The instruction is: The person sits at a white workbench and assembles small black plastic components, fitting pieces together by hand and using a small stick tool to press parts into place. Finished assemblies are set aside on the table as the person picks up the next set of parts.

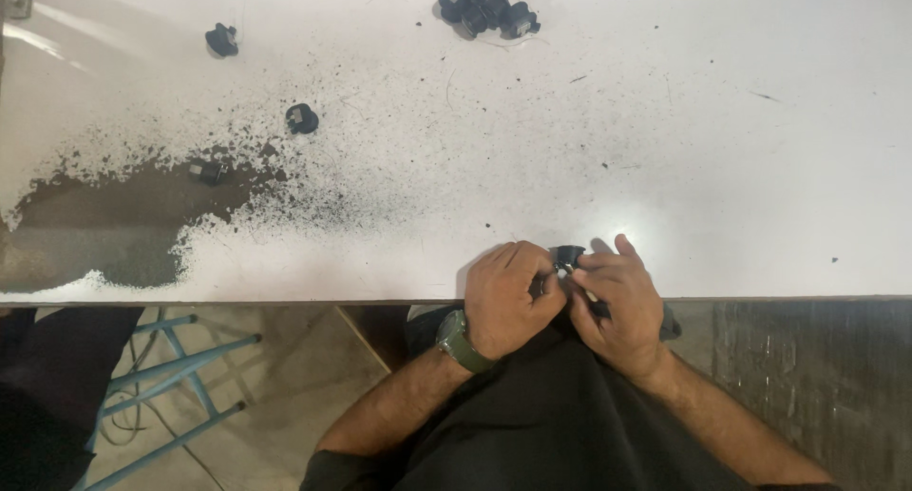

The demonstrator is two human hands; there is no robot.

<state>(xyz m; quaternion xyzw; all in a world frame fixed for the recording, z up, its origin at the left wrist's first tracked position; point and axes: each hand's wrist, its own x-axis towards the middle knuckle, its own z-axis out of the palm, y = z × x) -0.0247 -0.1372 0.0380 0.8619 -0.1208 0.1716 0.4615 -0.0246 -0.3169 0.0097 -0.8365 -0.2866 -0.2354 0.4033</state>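
Black part [568,257] pinched between both hands at desk [665,168] near edge, 6 o'clock. Left hand [505,299] curled closed on it from 9; right hand [616,301] grips from 3. Both equally near. More parts [486,9] at 12, well apart.

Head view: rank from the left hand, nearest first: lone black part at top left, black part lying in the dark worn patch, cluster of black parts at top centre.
From the left hand:
1. Cluster of black parts, top centre, almost straight up the table.
2. Black part in the dark worn patch, far to the left.
3. Lone black part, top left corner.
The first two are fairly close in distance.
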